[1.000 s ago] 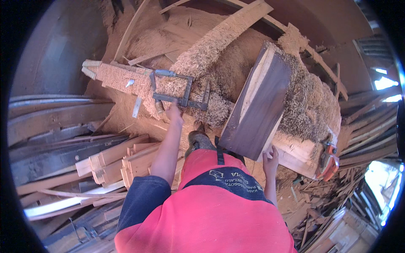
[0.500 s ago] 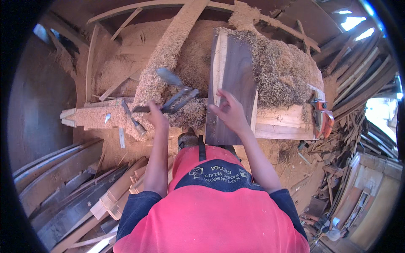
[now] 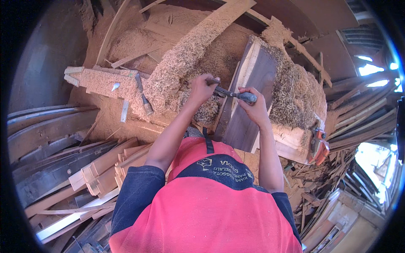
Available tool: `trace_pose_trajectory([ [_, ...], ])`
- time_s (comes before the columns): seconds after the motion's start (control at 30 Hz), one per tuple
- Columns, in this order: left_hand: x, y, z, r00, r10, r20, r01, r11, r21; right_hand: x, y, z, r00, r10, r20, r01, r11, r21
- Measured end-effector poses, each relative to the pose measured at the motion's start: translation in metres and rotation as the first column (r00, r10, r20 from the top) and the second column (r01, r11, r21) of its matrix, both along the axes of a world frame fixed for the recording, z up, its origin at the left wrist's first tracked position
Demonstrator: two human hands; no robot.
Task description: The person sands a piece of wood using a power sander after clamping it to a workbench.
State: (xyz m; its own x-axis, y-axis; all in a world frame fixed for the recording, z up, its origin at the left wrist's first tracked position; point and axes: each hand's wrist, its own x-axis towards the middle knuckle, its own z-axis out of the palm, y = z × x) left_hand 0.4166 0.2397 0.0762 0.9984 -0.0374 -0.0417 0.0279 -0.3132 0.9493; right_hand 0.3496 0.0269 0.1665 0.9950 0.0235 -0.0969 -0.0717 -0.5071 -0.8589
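Observation:
My left hand [image 3: 201,89] and my right hand [image 3: 254,110] both grip a metal clamp [image 3: 228,92]. The left hand holds its bar end. The right hand is closed around its rounded grey handle. The clamp hangs just above the edge of a dark wooden plank [image 3: 262,71] that leans tilted on a sawdust-covered workbench [image 3: 101,82]. Part of the clamp is hidden inside my fingers.
A chisel [image 3: 143,98] and small metal pieces lie on the bench to the left. Heaps of wood shavings [image 3: 295,92] surround the plank. An orange chainsaw [image 3: 318,145] sits at the right. Stacked wood slats [image 3: 105,168] lie at the lower left, scrap timber at the right.
My left hand lifted the clamp off the shavings and brought it right. My right hand left the plank's edge and took the clamp's handle.

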Motion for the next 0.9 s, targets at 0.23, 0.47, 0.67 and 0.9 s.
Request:
trace_pose_trajectory([
  [0.23,0.026,-0.005,-0.022,0.997,-0.073,-0.035,0.074,0.997,0.021,0.019,0.0,-0.004,0.999,0.033,0.001,-0.033,0.997,-0.071],
  [0.47,0.026,-0.022,-0.044,0.987,-0.104,-0.12,0.099,0.994,-0.051,0.024,-0.01,0.001,1.0,0.004,0.009,-0.002,0.974,-0.225],
  [0.67,0.037,-0.021,-0.007,0.959,-0.153,-0.237,0.138,0.987,-0.081,0.029,-0.009,0.01,1.0,-0.021,0.002,0.02,0.977,-0.213],
  [0.9,0.048,-0.021,-0.022,0.964,-0.138,-0.228,0.112,0.986,-0.127,0.043,-0.011,0.01,0.999,-0.033,-0.014,0.03,0.989,-0.145],
])
